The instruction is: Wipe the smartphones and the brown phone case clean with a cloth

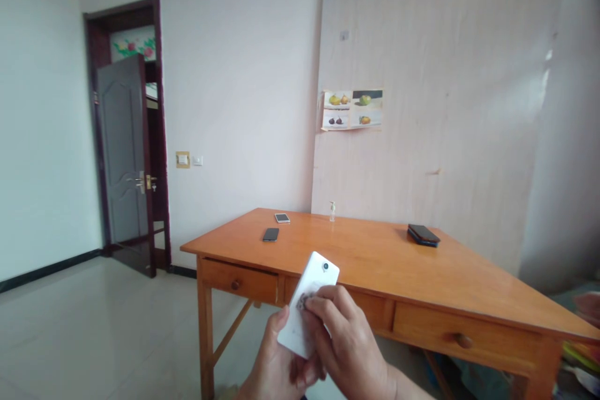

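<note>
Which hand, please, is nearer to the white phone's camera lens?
The right hand: its fingers lie just below the camera lens, while the left hand holds the white phone lower down.

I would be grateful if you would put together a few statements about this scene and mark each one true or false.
1. The left hand holds a white phone whose back, with its camera lens, faces the wearer. True.
2. The right hand lies flat on the table. False: its fingers are at the back of the white phone.
3. A pump bottle stands upright near the far edge of the table. True.
4. The door is fully shut. False: it stands open.
5. The fruit pictures are fixed to the door. False: they are on the large board behind the table.
</note>
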### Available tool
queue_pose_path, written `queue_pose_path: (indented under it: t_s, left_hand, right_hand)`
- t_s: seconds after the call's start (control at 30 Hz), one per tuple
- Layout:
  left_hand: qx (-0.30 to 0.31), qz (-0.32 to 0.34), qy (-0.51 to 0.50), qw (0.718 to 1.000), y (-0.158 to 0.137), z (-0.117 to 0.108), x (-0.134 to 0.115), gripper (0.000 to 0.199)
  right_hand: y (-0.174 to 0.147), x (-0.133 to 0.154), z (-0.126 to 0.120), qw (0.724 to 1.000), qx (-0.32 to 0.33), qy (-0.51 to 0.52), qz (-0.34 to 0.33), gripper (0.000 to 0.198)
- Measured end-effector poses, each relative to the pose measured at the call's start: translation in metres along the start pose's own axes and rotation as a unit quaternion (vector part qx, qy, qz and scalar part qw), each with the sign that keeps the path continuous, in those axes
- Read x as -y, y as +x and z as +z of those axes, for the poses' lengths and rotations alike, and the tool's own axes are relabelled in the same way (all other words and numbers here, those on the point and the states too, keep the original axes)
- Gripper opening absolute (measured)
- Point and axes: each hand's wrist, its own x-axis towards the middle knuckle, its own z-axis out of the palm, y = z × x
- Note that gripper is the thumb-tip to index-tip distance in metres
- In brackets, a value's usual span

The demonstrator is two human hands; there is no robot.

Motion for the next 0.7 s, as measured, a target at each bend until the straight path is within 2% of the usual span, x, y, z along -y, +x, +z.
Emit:
queue_pose_path:
  t_s: [0.1,0.2,0.27,0.4,0.47,0.6,0.7]
  left_hand:
    - [0.043,0.006,0.040,0.998,0.001,-0.002,0.001,0.073]
    - [0.063,0.003,0.051,0.997,0.001,-0.002,0.001,0.077]
    - [0.041,0.001,0.033,0.999,0.001,-0.001,0.000,0.072]
    - [-0.046,-0.031,-0.040,0.998,0.002,-0.002,-0.001,0.050]
    - [-0.053,-0.041,-0.027,0.997,0.002,-0.004,-0.001,0.052]
    - [0.013,-0.019,0.072,0.997,0.001,-0.004,0.003,0.077]
    - [0.035,-0.012,0.094,0.995,0.001,-0.002,0.004,0.080]
  right_hand:
    - [0.016,-0.014,-0.003,0.998,-0.042,0.000,0.045,0.019]
    - [0.020,-0.021,-0.005,0.995,-0.069,0.002,0.074,0.019]
    - [0.013,-0.014,-0.003,0.997,-0.045,0.008,0.069,0.018]
    - [-0.003,0.006,0.005,0.998,0.058,0.027,-0.009,0.016]
    - [0.000,0.006,0.006,0.997,0.072,0.027,-0.013,0.017]
    - [0.027,-0.015,-0.003,0.998,-0.006,0.017,0.061,0.019]
    - [0.037,-0.024,-0.009,0.995,-0.049,0.016,0.091,0.018]
